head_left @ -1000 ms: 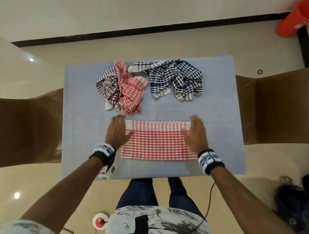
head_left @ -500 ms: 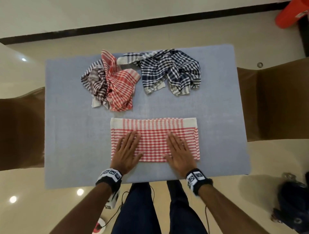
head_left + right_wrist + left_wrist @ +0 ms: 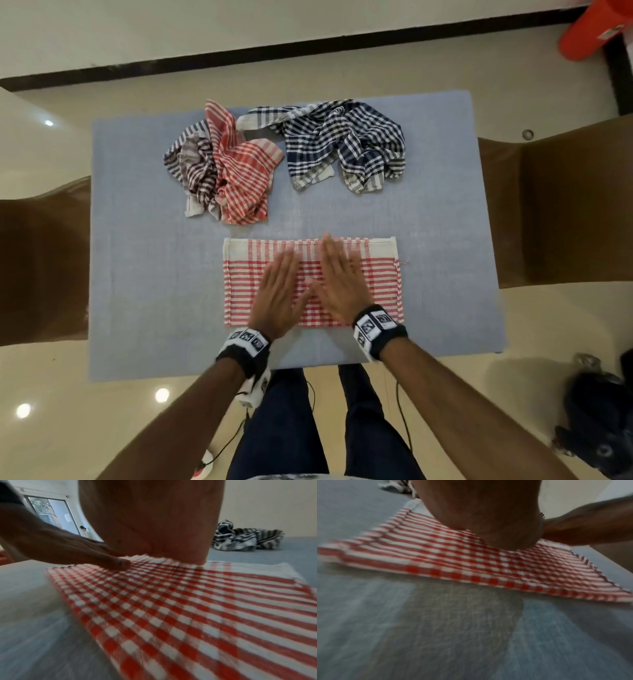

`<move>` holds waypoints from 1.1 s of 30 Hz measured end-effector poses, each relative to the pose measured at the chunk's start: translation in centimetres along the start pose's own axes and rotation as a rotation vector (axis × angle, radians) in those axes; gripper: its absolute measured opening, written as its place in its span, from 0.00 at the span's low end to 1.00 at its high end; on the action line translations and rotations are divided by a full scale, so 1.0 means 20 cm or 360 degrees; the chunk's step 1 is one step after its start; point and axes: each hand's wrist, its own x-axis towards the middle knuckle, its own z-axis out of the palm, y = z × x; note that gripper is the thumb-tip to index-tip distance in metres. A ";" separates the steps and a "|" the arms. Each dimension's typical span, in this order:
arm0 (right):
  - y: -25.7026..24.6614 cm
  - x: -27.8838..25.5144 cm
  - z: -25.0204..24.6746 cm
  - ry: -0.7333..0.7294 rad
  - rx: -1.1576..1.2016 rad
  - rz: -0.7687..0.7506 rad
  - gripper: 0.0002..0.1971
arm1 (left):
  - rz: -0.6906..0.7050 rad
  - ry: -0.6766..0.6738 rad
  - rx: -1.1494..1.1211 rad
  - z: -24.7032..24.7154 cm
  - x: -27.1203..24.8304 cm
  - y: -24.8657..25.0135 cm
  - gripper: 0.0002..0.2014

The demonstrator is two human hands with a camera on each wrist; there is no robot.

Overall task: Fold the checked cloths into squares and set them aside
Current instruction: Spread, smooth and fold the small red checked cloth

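Note:
A red-and-white checked cloth (image 3: 380, 291), folded into a wide rectangle, lies flat near the front of the blue-grey table (image 3: 144, 274). My left hand (image 3: 279, 294) and right hand (image 3: 340, 281) lie side by side on its middle, palms down, fingers straight and pressing on the fabric. The wrist views show the same cloth (image 3: 436, 561) (image 3: 188, 608) under each palm, blurred. At the back of the table lie a crumpled red checked cloth (image 3: 245, 171) tangled with a brown striped cloth (image 3: 193, 164), and a crumpled navy checked cloth (image 3: 342, 140).
Brown chairs (image 3: 565, 205) stand at both sides of the table. A red object (image 3: 596, 31) sits at the top right on the floor, and a dark bag (image 3: 596, 418) at the bottom right. Bare table surface lies left and right of the folded cloth.
My hands left the cloth's outer ends, came to its near middle, and now have slid together and farther up the cloth, pressing it flat.

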 end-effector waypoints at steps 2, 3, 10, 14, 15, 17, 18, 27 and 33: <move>0.00 0.05 0.04 -0.0120 -0.0081 -0.0050 0.42 | -0.0044 -0.0112 0.0061 0.04 0.09 0.02 0.38; 0.05 0.05 0.04 -0.0129 -0.0127 -0.0083 0.41 | -0.0070 -0.0149 0.0119 0.04 0.10 0.00 0.38; 0.51 -0.11 -0.05 0.0036 -0.0152 0.0206 0.47 | -0.0462 -0.0042 0.0240 -0.08 -0.07 -0.38 0.42; 0.35 -0.20 -0.07 0.0209 0.0047 0.0354 0.45 | -0.0554 0.0101 0.0146 -0.12 -0.19 -0.36 0.44; 0.25 -0.23 -0.05 0.0204 0.0095 0.0262 0.45 | -0.0444 0.0114 0.0132 -0.11 -0.20 -0.30 0.43; 0.06 -0.29 0.03 0.0086 0.0075 -0.0023 0.44 | -0.0171 0.0056 0.0136 -0.04 -0.22 -0.14 0.40; -0.02 -0.33 0.10 0.0012 0.0003 -0.0151 0.44 | -0.0071 -0.0008 0.0163 0.01 -0.24 -0.07 0.39; 0.33 -0.59 0.17 -0.0092 -0.0189 -0.0087 0.45 | -0.0358 -0.0096 0.0271 0.04 -0.45 -0.23 0.41; 0.49 -0.66 0.04 0.0060 0.0070 0.0395 0.45 | -0.0651 -0.0008 0.0124 -0.05 -0.57 -0.37 0.36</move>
